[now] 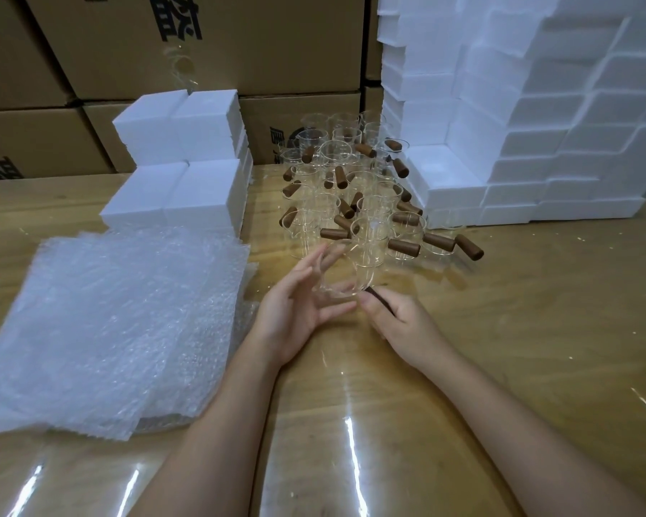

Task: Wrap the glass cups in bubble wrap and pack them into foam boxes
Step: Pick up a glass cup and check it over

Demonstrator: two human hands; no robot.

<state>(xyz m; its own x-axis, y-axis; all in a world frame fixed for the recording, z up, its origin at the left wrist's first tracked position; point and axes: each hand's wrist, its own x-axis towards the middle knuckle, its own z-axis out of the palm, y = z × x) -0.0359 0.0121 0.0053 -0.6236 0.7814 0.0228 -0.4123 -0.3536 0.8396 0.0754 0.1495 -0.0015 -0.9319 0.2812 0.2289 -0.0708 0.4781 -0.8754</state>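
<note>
Wooden bench [500, 330], pale and grainy, lies under a glossy clear film that throws white streaks of glare near the bottom edge. Two bare forearms reach in from below, cut off at the frame.

The right grip [396, 315] is clenched around the dark, rod-shaped handle [375, 294] of a glass cup [340, 278] held just above the bench, between both hands. The left grip [299, 307] is released, with fingers spread and nearly straight against the cup's clear wall. The cup is so transparent that its rim and base are hard to trace.

To the left lies a loose stack of bubble wrap [109, 322], cloudy and dimpled, with its near sheets ragged at the corners.

Farther back stands a tight cluster of cups [351, 195], thin cylinders with stubby brown wooden handles pointing every way. Their walls overlap, so they cannot be counted.

Matte white foam boxes [180, 173], blocky and square-edged, sit left of the cluster. A taller stepped wall of foam [537, 125] rises on the right and runs out of frame.

Behind everything, brown cardboard cartons [239, 50] carry black print that is partly hidden.
</note>
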